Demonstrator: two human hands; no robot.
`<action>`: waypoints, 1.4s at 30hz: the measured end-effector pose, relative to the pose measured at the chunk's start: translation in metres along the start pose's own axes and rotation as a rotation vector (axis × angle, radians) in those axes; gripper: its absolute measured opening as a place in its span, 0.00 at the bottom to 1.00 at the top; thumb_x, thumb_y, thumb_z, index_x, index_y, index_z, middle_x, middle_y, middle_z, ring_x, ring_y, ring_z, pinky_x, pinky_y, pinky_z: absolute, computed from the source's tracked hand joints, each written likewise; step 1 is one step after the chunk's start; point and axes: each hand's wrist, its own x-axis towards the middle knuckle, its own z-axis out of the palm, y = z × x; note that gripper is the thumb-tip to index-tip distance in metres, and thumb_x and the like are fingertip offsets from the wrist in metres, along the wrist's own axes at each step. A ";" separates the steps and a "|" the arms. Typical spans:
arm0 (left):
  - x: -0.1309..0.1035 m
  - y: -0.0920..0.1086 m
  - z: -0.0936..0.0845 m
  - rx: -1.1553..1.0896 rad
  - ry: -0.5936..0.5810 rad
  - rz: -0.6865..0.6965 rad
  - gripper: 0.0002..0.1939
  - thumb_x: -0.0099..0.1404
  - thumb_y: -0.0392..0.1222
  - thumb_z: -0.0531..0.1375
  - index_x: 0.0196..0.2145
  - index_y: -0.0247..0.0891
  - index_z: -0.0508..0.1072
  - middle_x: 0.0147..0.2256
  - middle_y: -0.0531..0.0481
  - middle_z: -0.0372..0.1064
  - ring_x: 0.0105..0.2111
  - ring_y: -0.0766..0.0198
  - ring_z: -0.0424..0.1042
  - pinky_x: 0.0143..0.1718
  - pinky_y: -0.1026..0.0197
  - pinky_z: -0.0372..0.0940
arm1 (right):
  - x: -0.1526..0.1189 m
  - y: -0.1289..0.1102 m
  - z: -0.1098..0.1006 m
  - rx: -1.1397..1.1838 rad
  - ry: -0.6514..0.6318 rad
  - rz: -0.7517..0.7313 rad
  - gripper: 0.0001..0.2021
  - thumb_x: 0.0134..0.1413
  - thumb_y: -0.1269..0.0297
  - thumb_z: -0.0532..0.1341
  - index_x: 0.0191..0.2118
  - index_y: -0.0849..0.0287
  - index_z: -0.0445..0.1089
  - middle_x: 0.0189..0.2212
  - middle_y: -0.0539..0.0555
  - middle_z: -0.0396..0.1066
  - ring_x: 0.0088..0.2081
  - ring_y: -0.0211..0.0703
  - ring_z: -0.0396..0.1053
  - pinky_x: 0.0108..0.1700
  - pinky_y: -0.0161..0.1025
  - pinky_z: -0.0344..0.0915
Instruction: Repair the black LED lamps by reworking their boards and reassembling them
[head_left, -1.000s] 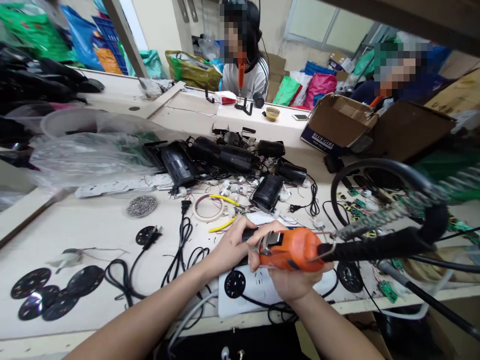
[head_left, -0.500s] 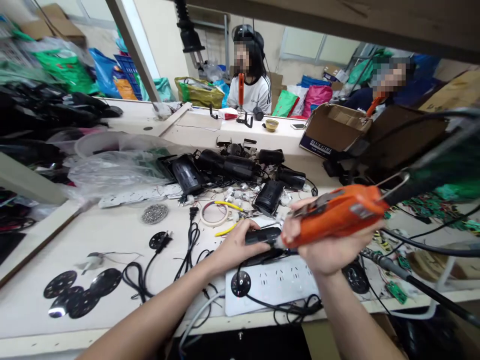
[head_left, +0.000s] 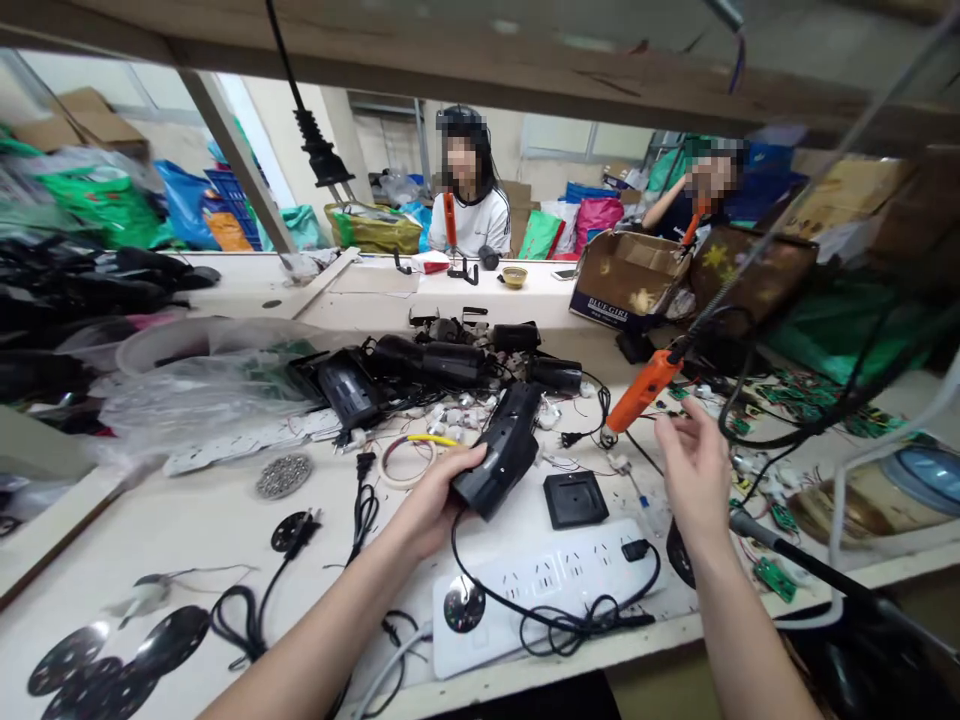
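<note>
My left hand (head_left: 435,495) is closed around a black plastic housing (head_left: 499,455), tilted above the bench, with a black cord running down from it. To the right, my right hand (head_left: 694,470) is open with its fingers apart and nothing in it. Just beyond those fingers an orange electric screwdriver (head_left: 643,390) hangs from a coiled cord, apart from the hand. Below the housing, a black square block (head_left: 575,499) with a recess lies on the bench. A white power strip (head_left: 480,640) with looped black cable stands in front of it.
Several black housings (head_left: 450,362) lie heaped behind, beside a clear plastic bag (head_left: 210,390). At left are a pile of screws (head_left: 283,476) and black discs (head_left: 172,640). Green circuit boards (head_left: 772,578) lie at right. A plug (head_left: 324,160) hangs overhead. Two people sit across the bench.
My right hand has let go of the orange screwdriver, which now hangs free. My left hand has lifted the black housing off the block. The view has shifted.
</note>
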 end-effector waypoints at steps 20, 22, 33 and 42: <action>-0.034 -0.007 0.007 -0.398 -0.382 -0.244 0.19 0.41 0.36 0.72 0.36 0.35 0.81 0.35 0.47 0.80 0.29 0.61 0.76 0.31 0.65 0.70 | -0.055 -0.039 -0.013 0.194 -0.940 -0.350 0.42 0.32 0.65 0.78 0.57 0.53 0.64 0.56 0.57 0.66 0.58 0.50 0.63 0.61 0.47 0.60; -0.037 -0.005 0.011 -0.422 -0.365 -0.280 0.19 0.40 0.36 0.73 0.35 0.34 0.81 0.31 0.46 0.79 0.27 0.60 0.76 0.30 0.65 0.71 | -0.055 -0.041 -0.014 0.223 -0.859 -0.383 0.37 0.32 0.62 0.78 0.52 0.55 0.67 0.50 0.57 0.70 0.51 0.50 0.68 0.55 0.46 0.65; -0.067 0.016 0.049 -0.519 0.069 -0.395 0.12 0.61 0.31 0.58 0.43 0.27 0.74 0.27 0.41 0.78 0.22 0.55 0.77 0.23 0.59 0.74 | -0.069 0.002 -0.065 -0.045 -0.476 -0.159 0.12 0.65 0.66 0.55 0.51 0.55 0.69 0.47 0.56 0.70 0.47 0.44 0.70 0.48 0.40 0.68; -0.088 -0.046 0.070 -0.462 -0.039 -0.394 0.19 0.54 0.42 0.68 0.43 0.33 0.77 0.35 0.43 0.79 0.35 0.53 0.79 0.36 0.60 0.73 | -0.094 0.044 -0.076 -0.201 -0.521 -0.180 0.09 0.59 0.70 0.57 0.43 0.60 0.73 0.39 0.57 0.73 0.40 0.46 0.73 0.43 0.39 0.71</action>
